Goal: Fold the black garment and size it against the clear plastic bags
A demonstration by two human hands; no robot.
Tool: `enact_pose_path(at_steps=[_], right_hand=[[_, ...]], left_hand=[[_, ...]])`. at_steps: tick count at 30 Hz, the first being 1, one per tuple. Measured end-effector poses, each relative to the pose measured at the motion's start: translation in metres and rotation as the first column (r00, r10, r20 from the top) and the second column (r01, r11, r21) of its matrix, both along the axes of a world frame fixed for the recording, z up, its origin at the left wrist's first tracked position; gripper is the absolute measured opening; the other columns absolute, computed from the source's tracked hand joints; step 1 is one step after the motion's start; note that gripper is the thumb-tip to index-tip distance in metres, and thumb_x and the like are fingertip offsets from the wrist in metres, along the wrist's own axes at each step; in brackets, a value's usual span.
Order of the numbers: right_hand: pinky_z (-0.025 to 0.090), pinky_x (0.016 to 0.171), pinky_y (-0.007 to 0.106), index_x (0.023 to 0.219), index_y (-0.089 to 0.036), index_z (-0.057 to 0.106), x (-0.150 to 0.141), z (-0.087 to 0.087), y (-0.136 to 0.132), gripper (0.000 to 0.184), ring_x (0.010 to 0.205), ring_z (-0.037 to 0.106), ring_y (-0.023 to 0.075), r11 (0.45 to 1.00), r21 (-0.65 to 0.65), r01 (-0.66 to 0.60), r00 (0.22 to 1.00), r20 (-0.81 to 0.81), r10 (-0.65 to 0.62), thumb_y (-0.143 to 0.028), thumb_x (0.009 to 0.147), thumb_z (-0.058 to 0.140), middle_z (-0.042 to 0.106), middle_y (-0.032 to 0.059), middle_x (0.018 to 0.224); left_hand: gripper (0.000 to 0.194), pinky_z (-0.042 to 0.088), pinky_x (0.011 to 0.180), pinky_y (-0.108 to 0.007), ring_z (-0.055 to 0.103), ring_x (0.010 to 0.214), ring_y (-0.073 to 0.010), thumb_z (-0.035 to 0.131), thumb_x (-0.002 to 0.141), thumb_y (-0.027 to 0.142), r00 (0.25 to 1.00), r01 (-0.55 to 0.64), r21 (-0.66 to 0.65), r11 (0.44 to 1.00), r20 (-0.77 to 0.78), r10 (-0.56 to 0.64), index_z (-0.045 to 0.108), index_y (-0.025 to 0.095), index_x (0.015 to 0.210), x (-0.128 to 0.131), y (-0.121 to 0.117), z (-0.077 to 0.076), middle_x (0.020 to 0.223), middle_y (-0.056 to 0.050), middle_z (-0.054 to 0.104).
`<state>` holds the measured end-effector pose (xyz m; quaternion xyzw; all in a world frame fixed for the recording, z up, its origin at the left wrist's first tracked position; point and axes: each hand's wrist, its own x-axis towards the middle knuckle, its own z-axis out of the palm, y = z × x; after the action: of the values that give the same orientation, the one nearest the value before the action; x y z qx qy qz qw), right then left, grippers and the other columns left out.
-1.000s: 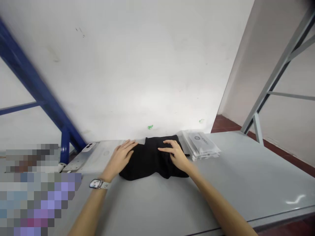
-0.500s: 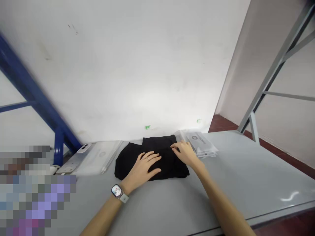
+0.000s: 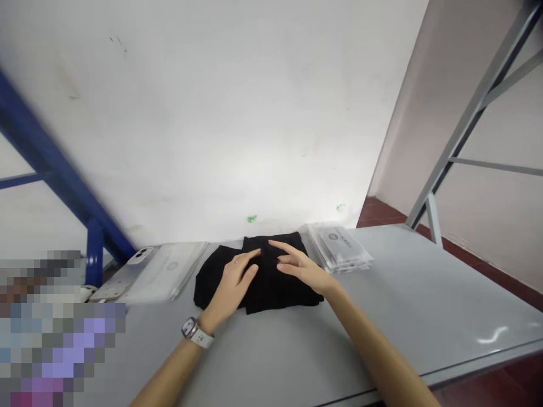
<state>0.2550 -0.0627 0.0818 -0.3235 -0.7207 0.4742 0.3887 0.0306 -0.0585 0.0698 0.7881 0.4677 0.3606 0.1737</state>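
Observation:
A black folded garment (image 3: 271,291) lies on the grey table in front of me; its exact kind does not show. My left hand (image 3: 232,282) rests over its left-middle part, fingers stretched out and thumb apart, with a ring on one finger and a watch (image 3: 196,332) at the wrist. From the right, my right hand (image 3: 303,268) reaches over the garment, fingers extended and somewhat spread. The fingertips of both hands point toward each other near the garment's upper middle. Neither hand grips the cloth; whether the right fingertips touch it is hard to tell.
Clear plastic bags with a printed logo (image 3: 343,249) are stacked right of the garment. More frosted bags (image 3: 163,277) lie to the left beside a phone (image 3: 138,257). A white wall (image 3: 237,124) rises behind the grey table (image 3: 424,294). Blue (image 3: 63,169) and grey (image 3: 462,130) frames flank it.
My right hand has moved left and its fingers have stretched out over the garment. My left hand has shifted slightly left, its fingers closer together. The garment's right part now spreads a little over the left.

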Motion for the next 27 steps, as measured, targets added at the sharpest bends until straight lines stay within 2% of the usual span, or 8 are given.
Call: enact_pose_path(at_steps=[2,3,7,10,15,21,24,27], right_hand=[[0.039,0.105,0.042,0.148,-0.033,0.023,-0.001,0.009,-0.006,0.055,0.123,0.052,0.0177,0.983,-0.036,-0.179,0.977,-0.121,0.174,-0.031,0.097,0.042,0.061,0.0029,0.127],[0.037,0.106,0.042,0.148,-0.032,0.023,0.001,0.012,-0.007,0.053,0.124,0.051,0.0174,0.980,-0.037,-0.196,0.970,-0.152,0.189,-0.032,0.098,0.040,0.062,0.0033,0.126],[0.035,0.107,0.042,0.138,-0.032,0.040,0.011,0.005,0.003,0.043,0.122,0.052,0.0183,0.996,-0.042,0.079,0.996,-0.047,-0.081,-0.034,0.096,0.046,0.063,0.0027,0.123],[0.041,0.102,0.041,0.133,-0.031,0.046,0.011,-0.012,0.013,0.040,0.114,0.057,0.0195,0.981,-0.049,0.188,0.978,0.105,-0.182,-0.033,0.094,0.050,0.065,0.0030,0.118],[0.046,0.094,0.039,0.136,-0.029,0.045,-0.012,-0.023,0.007,0.042,0.104,0.062,0.0200,0.991,-0.041,0.129,0.972,0.202,-0.118,-0.035,0.094,0.050,0.068,0.0028,0.107],[0.042,0.101,0.037,0.139,-0.029,0.039,-0.020,-0.013,0.000,0.041,0.115,0.057,0.0167,0.992,-0.093,-0.084,0.993,-0.091,0.076,-0.038,0.099,0.039,0.061,0.0042,0.124],[0.043,0.099,0.036,0.132,-0.026,0.047,-0.008,-0.022,0.014,0.035,0.112,0.058,0.0175,0.984,0.061,0.169,0.985,0.028,-0.171,-0.029,0.098,0.039,0.064,0.0053,0.118],[0.041,0.098,0.040,0.129,-0.019,0.050,0.006,-0.041,0.032,0.037,0.113,0.056,0.0217,0.870,0.289,0.401,0.819,0.314,-0.481,-0.015,0.093,0.041,0.062,0.0099,0.119]], left_hand=[[0.045,0.038,0.106,-0.041,0.053,0.120,-0.0235,0.034,0.095,0.049,0.990,-0.050,-0.036,0.998,0.128,0.054,0.051,0.026,0.130,-0.009,0.003,0.009,0.127,-0.005,0.061],[0.047,0.039,0.104,-0.041,0.056,0.116,-0.0236,0.032,0.095,0.051,0.979,-0.070,-0.065,0.995,0.186,0.081,0.051,0.025,0.129,-0.015,0.004,0.014,0.122,-0.005,0.063],[0.051,0.043,0.100,-0.044,0.065,0.100,-0.0233,0.030,0.094,0.056,0.950,-0.041,-0.202,0.979,0.296,0.101,0.054,0.021,0.122,-0.035,0.011,0.026,0.103,-0.006,0.070],[0.047,0.044,0.099,-0.041,0.064,0.104,-0.0239,0.045,0.088,0.057,0.963,-0.030,-0.250,0.968,0.254,0.095,0.055,0.022,0.118,-0.038,0.014,0.026,0.106,-0.006,0.071],[0.045,0.045,0.097,-0.041,0.062,0.108,-0.0253,0.059,0.080,0.054,0.994,-0.028,-0.226,0.974,0.098,0.051,0.057,0.025,0.114,-0.026,0.016,0.013,0.110,-0.005,0.070],[0.035,0.047,0.092,-0.039,0.066,0.089,-0.0219,0.060,0.079,0.046,0.997,-0.046,-0.212,0.976,0.058,0.059,0.062,0.025,0.108,-0.020,0.020,0.000,0.086,-0.001,0.070],[0.038,0.050,0.083,-0.036,0.066,0.081,-0.0215,0.062,0.076,0.047,0.996,-0.037,-0.280,0.959,0.067,0.058,0.066,0.023,0.105,-0.033,0.023,0.007,0.079,0.000,0.067],[0.048,0.053,0.078,-0.036,0.067,0.085,-0.0242,0.065,0.072,0.053,0.999,-0.043,-0.393,0.918,-0.001,0.047,0.067,0.024,0.111,-0.067,0.024,0.021,0.084,-0.003,0.070]])
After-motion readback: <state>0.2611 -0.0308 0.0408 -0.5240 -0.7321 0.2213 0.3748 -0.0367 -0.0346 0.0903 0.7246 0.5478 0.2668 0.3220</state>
